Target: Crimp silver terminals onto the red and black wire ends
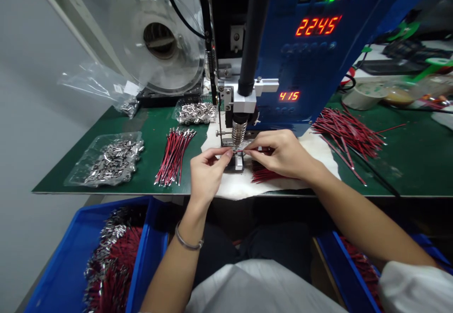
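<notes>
My left hand [209, 168] is closed in a pinch under the soldering machine's tip [239, 131]. What sits between its thumb and finger is too small to make out. Facing it from the right, my right hand [279, 153] pinches a thin red wire [240, 151], and the fingertips of both hands almost meet. Just below them is a small metal fixture [238, 163]. A bunch of red and black wires [264, 174] lies on the white cloth [233, 189], partly hidden beneath my right hand.
Left on the green table [148, 119] lie a wire bundle with metal ends [174, 155] and bags of small metal parts [115, 158] [196, 112]. A loose wire pile [348, 131] is at right. Blue bins [60, 256] [332, 266] stand below the edge. The blue machine housing [300, 68] rises behind.
</notes>
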### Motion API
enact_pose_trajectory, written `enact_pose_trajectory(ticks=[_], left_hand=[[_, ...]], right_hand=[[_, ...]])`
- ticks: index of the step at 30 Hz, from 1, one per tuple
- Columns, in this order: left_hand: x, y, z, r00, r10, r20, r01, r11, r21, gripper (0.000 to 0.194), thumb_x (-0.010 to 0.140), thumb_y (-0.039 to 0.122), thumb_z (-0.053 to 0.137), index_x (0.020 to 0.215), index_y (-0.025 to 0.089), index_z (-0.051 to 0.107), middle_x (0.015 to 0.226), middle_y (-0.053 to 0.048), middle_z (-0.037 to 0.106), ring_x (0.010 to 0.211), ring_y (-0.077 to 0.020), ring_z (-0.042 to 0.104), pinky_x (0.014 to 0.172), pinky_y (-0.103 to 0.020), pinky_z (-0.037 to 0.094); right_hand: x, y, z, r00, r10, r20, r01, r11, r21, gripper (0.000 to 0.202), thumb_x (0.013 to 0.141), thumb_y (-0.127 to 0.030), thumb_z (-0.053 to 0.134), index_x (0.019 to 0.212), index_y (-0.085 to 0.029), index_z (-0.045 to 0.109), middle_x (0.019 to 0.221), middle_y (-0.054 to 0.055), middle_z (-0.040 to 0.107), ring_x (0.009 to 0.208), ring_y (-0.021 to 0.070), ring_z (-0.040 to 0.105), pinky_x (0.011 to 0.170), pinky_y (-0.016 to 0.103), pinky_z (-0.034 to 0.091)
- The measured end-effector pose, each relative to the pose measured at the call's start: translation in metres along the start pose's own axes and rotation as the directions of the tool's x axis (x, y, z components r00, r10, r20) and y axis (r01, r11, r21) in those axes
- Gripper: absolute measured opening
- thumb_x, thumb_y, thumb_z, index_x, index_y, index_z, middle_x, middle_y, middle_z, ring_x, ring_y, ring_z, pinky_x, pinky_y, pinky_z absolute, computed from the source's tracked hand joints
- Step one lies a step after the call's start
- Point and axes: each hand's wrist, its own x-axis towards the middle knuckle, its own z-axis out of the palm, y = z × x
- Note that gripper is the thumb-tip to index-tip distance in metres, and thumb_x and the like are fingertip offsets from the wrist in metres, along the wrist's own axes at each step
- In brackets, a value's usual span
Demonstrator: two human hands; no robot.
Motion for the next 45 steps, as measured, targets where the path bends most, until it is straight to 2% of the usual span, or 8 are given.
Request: enact_pose_trajectory(ticks=[4, 12, 22, 27, 38, 42, 45], left_hand=[[-0.0002, 0.0013, 0.0003, 1.0, -0.016, 0.0, 0.016, 1.0, -0.006, 0.022, 0.069, 0.034, 0.077, 0.081, 0.016, 0.077, 0.06, -0.002, 0.062, 0.049, -0.0078, 0.041, 0.046, -0.022, 0.028], [-0.0002, 0.0017, 0.0004, 1.0, -0.026, 0.005, 0.026, 1.0, -0.011, 0.021, 0.069, 0.033, 0.077, 0.082, 0.016, 0.076, 0.061, -0.001, 0.062, 0.048, -0.0068, 0.037, 0.045, -0.022, 0.026], [-0.0012, 0.0034, 0.0003, 1.0, -0.012, 0.006, 0.012, 1.0, -0.017, 0.02, 0.069, 0.033, 0.077, 0.08, 0.016, 0.076, 0.059, -0.001, 0.061, 0.048, -0.0072, 0.038, 0.046, -0.023, 0.027], [-0.0013, 0.0038, 0.0003, 1.0, 0.012, -0.002, -0.012, 1.0, 0.001, 0.019, 0.07, 0.032, 0.076, 0.08, 0.016, 0.076, 0.068, -0.004, 0.067, 0.055, -0.0104, 0.049, 0.05, -0.023, 0.034], [-0.0012, 0.0039, -0.0008, 1.0, -0.007, 0.001, 0.007, 1.0, -0.009, 0.019, 0.069, 0.032, 0.077, 0.079, 0.017, 0.076, 0.065, -0.002, 0.065, 0.05, -0.0081, 0.042, 0.048, -0.023, 0.031], [-0.0012, 0.0038, -0.0007, 1.0, -0.024, 0.002, 0.024, 1.0, -0.013, 0.019, 0.068, 0.033, 0.077, 0.08, 0.017, 0.076, 0.059, -0.001, 0.06, 0.048, -0.0076, 0.038, 0.045, -0.023, 0.025], [-0.0014, 0.0028, -0.0009, 1.0, -0.027, 0.004, 0.027, 0.999, -0.027, 0.02, 0.069, 0.033, 0.077, 0.081, 0.017, 0.076, 0.06, -0.001, 0.061, 0.048, -0.0077, 0.038, 0.046, -0.023, 0.026]], right_hand=[[-0.0005, -0.0004, 0.0, 1.0, 0.0, 0.001, 0.0, 1.0, -0.01, 0.015, 0.083, -0.014, 0.061, 0.084, -0.011, 0.075, 0.075, 0.007, 0.071, 0.066, 0.0133, 0.064, 0.061, 0.023, 0.046], [-0.0011, -0.0006, 0.0001, 1.0, -0.002, -0.001, 0.002, 1.0, -0.027, 0.015, 0.082, -0.014, 0.061, 0.085, -0.011, 0.076, 0.075, 0.007, 0.071, 0.065, 0.0134, 0.063, 0.06, 0.023, 0.045], [-0.0009, 0.0, 0.0009, 0.999, -0.032, -0.015, 0.031, 0.999, -0.031, 0.014, 0.081, -0.013, 0.061, 0.084, -0.011, 0.075, 0.074, 0.007, 0.07, 0.065, 0.0134, 0.063, 0.06, 0.023, 0.045], [-0.0013, 0.0005, 0.0016, 1.0, -0.028, -0.011, 0.028, 0.999, -0.041, 0.014, 0.081, -0.013, 0.06, 0.085, -0.015, 0.074, 0.075, 0.005, 0.07, 0.065, 0.0135, 0.063, 0.06, 0.024, 0.045], [-0.0016, 0.0009, 0.0023, 0.998, -0.054, -0.025, 0.052, 0.997, -0.061, 0.014, 0.081, -0.012, 0.061, 0.084, -0.011, 0.074, 0.073, 0.006, 0.07, 0.064, 0.0131, 0.062, 0.059, 0.023, 0.044], [-0.001, 0.0, 0.002, 0.999, -0.045, -0.024, 0.043, 0.997, -0.057, 0.014, 0.081, -0.012, 0.06, 0.084, -0.014, 0.074, 0.074, 0.005, 0.07, 0.064, 0.0132, 0.062, 0.059, 0.023, 0.045], [-0.0009, -0.0008, 0.0018, 0.999, -0.035, -0.02, 0.034, 0.998, -0.052, 0.015, 0.081, -0.012, 0.06, 0.084, -0.015, 0.074, 0.075, 0.005, 0.071, 0.064, 0.0133, 0.062, 0.059, 0.024, 0.045]])
